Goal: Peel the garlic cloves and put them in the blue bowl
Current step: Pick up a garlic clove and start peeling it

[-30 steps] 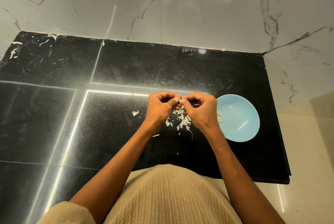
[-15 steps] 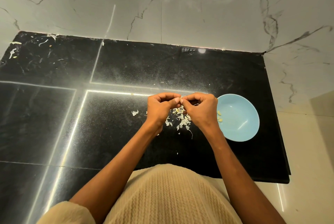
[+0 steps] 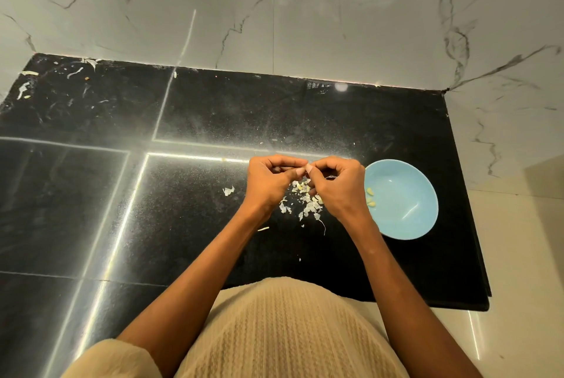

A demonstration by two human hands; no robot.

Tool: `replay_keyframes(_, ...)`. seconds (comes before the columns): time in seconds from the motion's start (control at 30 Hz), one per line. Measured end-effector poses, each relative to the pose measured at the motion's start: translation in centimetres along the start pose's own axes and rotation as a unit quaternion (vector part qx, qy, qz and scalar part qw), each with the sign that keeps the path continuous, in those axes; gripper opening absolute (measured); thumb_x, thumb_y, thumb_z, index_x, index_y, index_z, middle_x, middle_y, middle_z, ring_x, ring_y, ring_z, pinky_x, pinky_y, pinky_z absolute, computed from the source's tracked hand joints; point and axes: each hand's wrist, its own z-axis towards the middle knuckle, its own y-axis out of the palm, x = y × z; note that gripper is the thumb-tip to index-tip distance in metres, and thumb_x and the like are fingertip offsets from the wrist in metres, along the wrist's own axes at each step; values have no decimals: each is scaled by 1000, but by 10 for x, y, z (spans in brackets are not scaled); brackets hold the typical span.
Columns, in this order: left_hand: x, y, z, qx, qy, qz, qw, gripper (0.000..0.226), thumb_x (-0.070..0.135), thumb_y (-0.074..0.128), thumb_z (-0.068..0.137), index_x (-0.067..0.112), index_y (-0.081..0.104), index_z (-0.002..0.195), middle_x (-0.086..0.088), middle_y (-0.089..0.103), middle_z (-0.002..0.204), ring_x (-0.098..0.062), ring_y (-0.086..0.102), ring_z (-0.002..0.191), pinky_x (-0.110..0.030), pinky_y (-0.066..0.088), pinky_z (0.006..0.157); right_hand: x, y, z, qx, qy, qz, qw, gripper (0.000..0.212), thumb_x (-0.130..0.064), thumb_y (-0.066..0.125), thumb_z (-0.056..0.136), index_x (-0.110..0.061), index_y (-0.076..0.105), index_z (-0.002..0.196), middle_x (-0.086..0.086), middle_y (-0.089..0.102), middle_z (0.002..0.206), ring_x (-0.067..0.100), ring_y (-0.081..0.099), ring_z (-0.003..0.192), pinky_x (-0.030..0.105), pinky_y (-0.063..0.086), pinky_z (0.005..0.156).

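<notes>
Resting surface: a black speckled stone worktop (image 3: 213,109) with bright light streaks reflected across it, carrying the blue bowl (image 3: 406,219) near its right edge.
Room: white marble wall (image 3: 274,11) with grey veins behind the worktop; pale floor (image 3: 525,255) to the right of the bowl.
Bowls: one, round, light blue, upright.
Peeled cloves: about three small pale garlic cloves (image 3: 370,196) lie inside the bowl, against its left wall.
Hands: two, both just left of the bowl and raised over the worktop, their tips meeting.
Left hand (image 3: 268,182): fingers curled in, thumb and forefinger pinched together at the meeting point.
Right hand (image 3: 338,185): fingers (image 3: 331,165) curled likewise, pinching at the same point, its back overlapping the bowl's left rim in view.
Held thing: a small pale bit (image 3: 308,168) shows between the two thumb tips; too small to tell whether it is clove or skin.
Peel: one loose pile of white garlic skins (image 3: 305,203) left of the bowl, under the hands; one separate flake (image 3: 228,190) farther left; one sliver (image 3: 263,228) nearer the person.
Far corner: scattered scraps (image 3: 27,84) well away from the bowl, at the worktop's back left.
Person: cream knitted top (image 3: 283,332), bare forearms.
</notes>
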Motion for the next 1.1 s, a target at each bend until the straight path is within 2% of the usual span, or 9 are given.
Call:
replay_keyframes(0.13, -1, 3, 1, 22, 26, 48, 998, 12, -2, 80, 79, 8, 79, 87, -6, 78, 82, -20, 76, 81, -33, 61, 80, -2, 0, 0, 7, -26, -36, 999, 9, -10, 75, 85, -16, 82, 84, -9, 75, 75, 9, 72, 65, 36, 63, 64)
replay_keyframes(0.23, 2, 4, 0, 21, 37, 79, 996, 14, -3, 79, 79, 9, 80, 86, -4, 78, 81, -18, 76, 79, -32, 62, 78, -3, -2, 1, 10, -69, -82, 994, 9, -9, 75, 82, -13, 82, 82, -5, 75, 74, 6, 69, 65, 27, 60, 65)
replay_keyframes(0.4, 6, 3, 0, 2, 45, 122, 992, 13, -5, 76, 79, 5, 80, 86, -6, 78, 81, -17, 76, 75, -29, 62, 73, -2, -7, 4, -14, -144, -156, 977, 9, -7, 73, 78, -10, 80, 74, 1, 74, 68, 11, 65, 58, 29, 57, 58)
replay_keyframes(0.5, 6, 1, 1, -6, 42, 135, 990, 14, -5, 78, 78, 7, 80, 84, -4, 77, 80, -14, 75, 74, -25, 61, 72, -1, -9, 5, -34, -151, -163, 974, 10, -9, 70, 78, -10, 79, 74, 1, 73, 68, 13, 64, 57, 28, 56, 57)
replay_keyframes(0.67, 6, -2, 1, -17, 27, 148, 988, 13, -3, 78, 80, 9, 80, 83, -3, 77, 79, -13, 75, 75, -24, 61, 73, 4, -10, 8, -70, -142, -141, 977, 15, -13, 67, 79, -12, 82, 76, -2, 71, 67, 5, 60, 56, 12, 45, 56)
replay_keyframes(0.73, 6, -3, 1, -20, 26, 147, 989, 14, -5, 77, 80, 9, 80, 82, -4, 77, 79, -13, 75, 75, -24, 61, 74, 6, -11, 9, -76, -133, -131, 979, 15, -14, 67, 81, -12, 82, 76, -4, 71, 66, 6, 61, 56, 14, 46, 54)
replay_keyframes(0.93, 4, -4, 2, -30, -6, 91, 995, 19, -10, 76, 79, 9, 78, 81, -8, 77, 80, -23, 75, 80, -29, 61, 77, 13, -9, 8, -84, -57, -39, 994, 14, -2, 73, 85, -11, 81, 76, -2, 71, 66, 16, 68, 52, 35, 59, 48)
replay_keyframes(1.03, 4, -5, 2, -33, -19, 63, 997, 16, -10, 75, 80, 6, 78, 82, -12, 77, 82, -33, 74, 84, -36, 62, 80, 14, -8, 6, -87, -18, 27, 996, 16, 3, 72, 87, -8, 79, 77, 9, 70, 66, 23, 69, 51, 32, 58, 47)
replay_keyframes(1.1, 4, -5, 1, -37, -24, 49, 998, 15, -10, 75, 80, 4, 78, 83, -14, 76, 83, -33, 73, 82, -36, 62, 80, 15, -9, 5, -92, -5, 53, 994, 15, 5, 72, 88, -7, 78, 80, 12, 71, 67, 25, 69, 52, 31, 58, 48)
